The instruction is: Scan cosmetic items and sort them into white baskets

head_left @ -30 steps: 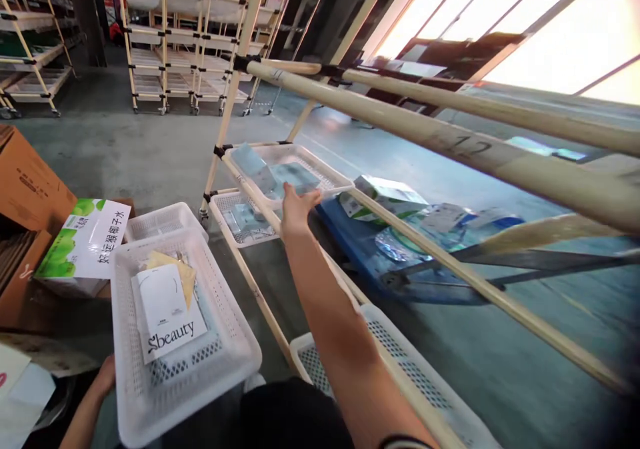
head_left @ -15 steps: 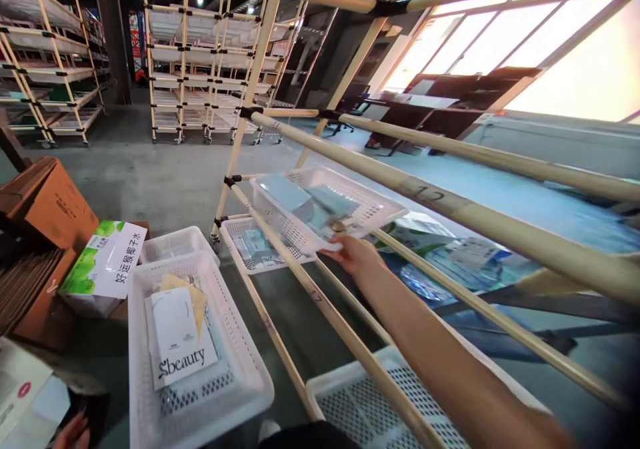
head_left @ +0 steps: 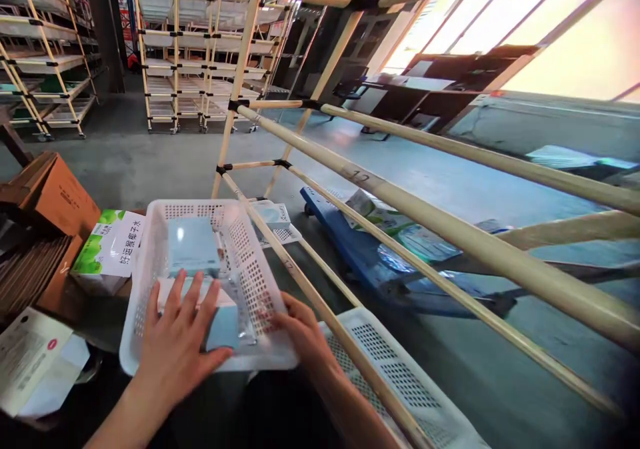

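A white perforated plastic basket (head_left: 133,332) is in front of me, left of the rack's poles. My right hand (head_left: 303,329) is closed on its right rim near the front corner. With fingers spread, my left hand (head_left: 185,329) lies over the contents near the basket's front. A light blue box (head_left: 191,239) is beyond its fingertips, and a second light blue item (head_left: 223,328) shows beside its thumb. Clear plastic packets (head_left: 240,302) lie along the right inside wall. Whatever is under my left palm is hidden.
Rack poles (head_left: 357,176) run diagonally on my right. Other baskets (head_left: 400,362) sit on its lower level. A blue cart (head_left: 330,236) with wrapped goods stands beyond. Cartons (head_left: 107,252) and folded cardboard (head_left: 33,269) are at left; shelving (head_left: 175,69) stands behind.
My right hand has brought the basket off the rack leftward and closer, and it now covers where the lower basket with the "Sbeauty" packet was. My left hand has come in over its contents.
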Motion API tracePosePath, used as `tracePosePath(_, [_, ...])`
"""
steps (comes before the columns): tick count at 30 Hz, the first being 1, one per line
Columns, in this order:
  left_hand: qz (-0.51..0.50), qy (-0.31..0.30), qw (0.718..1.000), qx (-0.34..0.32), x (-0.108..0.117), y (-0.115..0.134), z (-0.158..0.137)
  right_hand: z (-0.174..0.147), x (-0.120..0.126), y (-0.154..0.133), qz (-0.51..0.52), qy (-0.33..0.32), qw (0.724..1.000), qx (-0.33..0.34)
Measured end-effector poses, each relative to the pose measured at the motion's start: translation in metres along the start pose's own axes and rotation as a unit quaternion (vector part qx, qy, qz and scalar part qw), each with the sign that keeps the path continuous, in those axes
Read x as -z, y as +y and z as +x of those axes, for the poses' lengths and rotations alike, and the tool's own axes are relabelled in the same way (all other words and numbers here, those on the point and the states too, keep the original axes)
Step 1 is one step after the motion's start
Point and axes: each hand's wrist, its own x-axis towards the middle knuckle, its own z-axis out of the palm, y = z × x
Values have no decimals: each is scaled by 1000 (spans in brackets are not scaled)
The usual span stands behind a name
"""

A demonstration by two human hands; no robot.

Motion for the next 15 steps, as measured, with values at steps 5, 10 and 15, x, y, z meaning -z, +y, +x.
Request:
tracePosePath(5, [-1,-259,965,34,-26,-55,-41,15,-21,62,14,-59,998,7])
tracePosePath(10, [-152,-296,941,61,-11,-96,-75,53,-2,81,-105,-139,984,39])
tracePosePath(15, [-243,9,912,329,2,-103,-78,73,-16,101,-210,-109,970,50])
